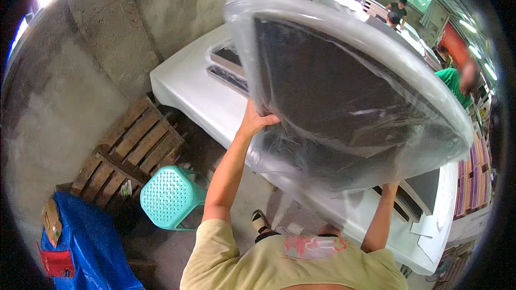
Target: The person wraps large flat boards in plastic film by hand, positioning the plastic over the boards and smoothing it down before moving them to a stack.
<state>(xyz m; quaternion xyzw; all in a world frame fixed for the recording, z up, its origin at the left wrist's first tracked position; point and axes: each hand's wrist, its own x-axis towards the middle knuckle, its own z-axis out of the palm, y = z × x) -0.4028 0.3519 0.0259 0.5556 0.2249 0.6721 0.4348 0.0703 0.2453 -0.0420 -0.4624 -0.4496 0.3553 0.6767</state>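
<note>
Holds wrapped panel [344, 91] ahead over worktop [188, 78], lengthwise left to right; clamps edge with left fingers [269, 120]; cannot tell right hand's [393, 177] closure.

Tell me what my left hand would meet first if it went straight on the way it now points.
Most likely the plastic-wrapped dark panel, which your left hand is touching; depth behind its edge is unclear.
</note>
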